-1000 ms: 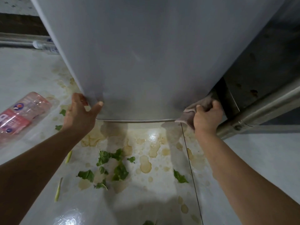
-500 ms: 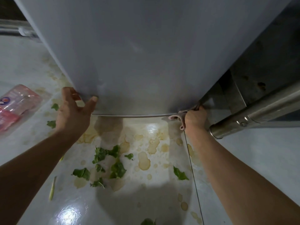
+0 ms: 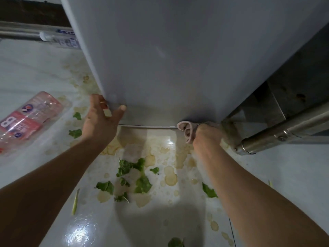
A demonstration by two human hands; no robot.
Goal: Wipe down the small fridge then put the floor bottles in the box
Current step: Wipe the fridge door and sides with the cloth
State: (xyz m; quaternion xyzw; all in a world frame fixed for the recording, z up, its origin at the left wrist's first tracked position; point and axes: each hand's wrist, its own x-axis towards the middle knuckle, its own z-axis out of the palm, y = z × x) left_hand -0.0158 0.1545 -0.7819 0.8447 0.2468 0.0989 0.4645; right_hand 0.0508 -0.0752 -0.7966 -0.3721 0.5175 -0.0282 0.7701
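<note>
Grey fridge (image 3: pixel 178 56) fills upper centre of the head view, standing on the white tiled floor (image 3: pixel 32 68), its lower front edge just above the stained patch. Left hand (image 3: pixel 99 122) grips the fridge's lower left corner, thumb on the front face, fingers wrapped round the side edge. Right hand (image 3: pixel 208 134) at the lower right corner, grip clamped on a bunched pinkish cloth (image 3: pixel 187 130) pressed against the bottom edge of the fridge; a loop of cloth sticks out to the left of the fist. Pink-labelled plastic bottle (image 3: pixel 26 120) lies on its side on the floor at the left edge of the view, well apart from the left hand. A second bottle with a blue label (image 3: pixel 60 39) lies on the floor beside the fridge's left side, far end, partly hidden by it. Green leaf scraps (image 3: pixel 135 177) and yellowish liquid spots (image 3: pixel 170 179) scattered on the floor between the two forearms, just in front of the fridge. Metal tube (image 3: pixel 284 129) runs along the right, near the right hand, with a dark steel panel (image 3: pixel 302 82) behind it.
</note>
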